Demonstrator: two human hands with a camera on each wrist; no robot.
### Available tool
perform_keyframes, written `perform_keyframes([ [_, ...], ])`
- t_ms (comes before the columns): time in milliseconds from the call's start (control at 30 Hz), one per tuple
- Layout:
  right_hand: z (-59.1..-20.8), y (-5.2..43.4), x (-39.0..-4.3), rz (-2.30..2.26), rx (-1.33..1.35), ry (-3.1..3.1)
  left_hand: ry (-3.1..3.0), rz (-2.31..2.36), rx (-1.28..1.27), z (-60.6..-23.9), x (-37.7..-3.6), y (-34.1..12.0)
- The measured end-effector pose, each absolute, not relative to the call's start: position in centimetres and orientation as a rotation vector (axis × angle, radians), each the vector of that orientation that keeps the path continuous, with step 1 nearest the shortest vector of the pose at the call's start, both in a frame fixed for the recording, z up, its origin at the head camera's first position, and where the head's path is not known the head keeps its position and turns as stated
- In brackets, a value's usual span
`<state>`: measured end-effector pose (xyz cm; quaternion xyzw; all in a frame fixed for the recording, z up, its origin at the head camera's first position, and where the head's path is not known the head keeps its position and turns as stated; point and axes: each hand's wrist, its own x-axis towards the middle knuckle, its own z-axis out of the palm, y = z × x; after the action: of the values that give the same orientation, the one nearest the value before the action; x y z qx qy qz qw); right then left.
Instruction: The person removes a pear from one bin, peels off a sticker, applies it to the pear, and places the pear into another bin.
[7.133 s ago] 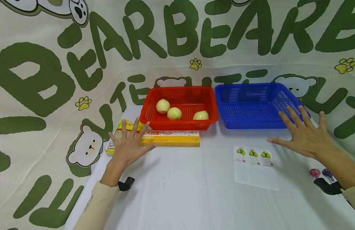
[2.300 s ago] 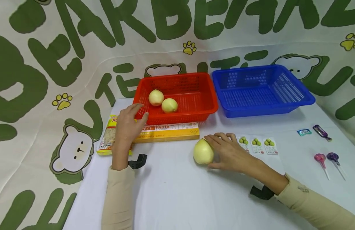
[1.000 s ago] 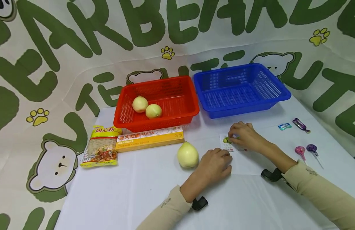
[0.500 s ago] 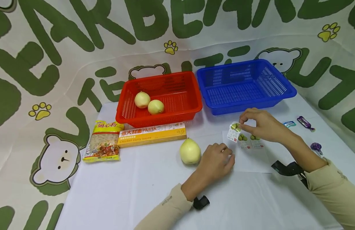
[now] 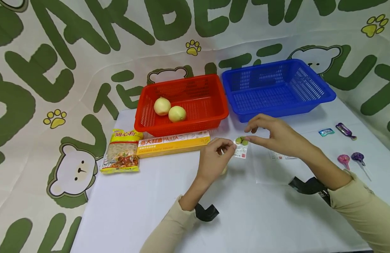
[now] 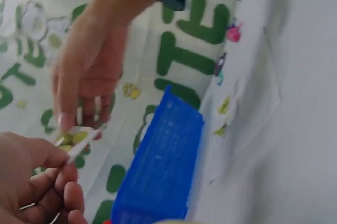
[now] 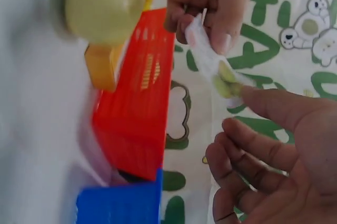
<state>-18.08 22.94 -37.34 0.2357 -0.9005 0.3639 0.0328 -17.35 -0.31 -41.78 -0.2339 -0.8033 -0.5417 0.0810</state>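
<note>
From the head view, both hands meet over the white bench [image 5: 169,211], just in front of the red basket [image 5: 214,116]. The right hand [image 5: 277,138] pinches a small sticker [image 5: 241,147] printed with green fruit between thumb and forefinger, its other fingers spread loosely. The left hand [image 5: 212,158] has curled fingers nipping the sticker's near edge. A pale pear [image 5: 225,170] peeks out under the left hand, mostly hidden. Two more pears [image 5: 169,109] lie inside the red basket; a blue basket [image 5: 278,89] stands beside it to the right. A yellow pasta box [image 5: 173,146] and a noodle packet [image 5: 121,156] lie along the red basket's front. The sticker sheet [image 5: 278,165] lies right of the hands.

The left wrist view shows the left hand's fingers [image 6: 47,182] curled on the sticker [image 6: 79,139], with the right hand [image 6: 87,71] reaching down onto it, and the blue basket [image 6: 158,171] beyond.

The right wrist view shows the sticker [image 7: 218,71] stretched between the left hand [image 7: 208,3] and the right hand's thumb [image 7: 279,108]; the pear [image 7: 102,6] sits blurred beside the red basket [image 7: 137,103].
</note>
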Motion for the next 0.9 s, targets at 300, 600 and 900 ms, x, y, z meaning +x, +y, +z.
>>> perform_keyframes([
  [300, -40.5, 19.0, -18.0, 1.487, 0.633, -2.709, -2.426, -1.787, -0.485, -42.4, -17.2, -3.8],
  [600, -42.0, 16.4, -18.2, 1.585, 0.525, -2.734, -2.569, -1.555, -0.475, -42.9, -17.2, -5.7],
  [900, -43.4, 15.0, -18.2, 1.461, 0.541, -2.793, -2.689, -1.499, -0.452, -43.8, -17.0, -6.9],
])
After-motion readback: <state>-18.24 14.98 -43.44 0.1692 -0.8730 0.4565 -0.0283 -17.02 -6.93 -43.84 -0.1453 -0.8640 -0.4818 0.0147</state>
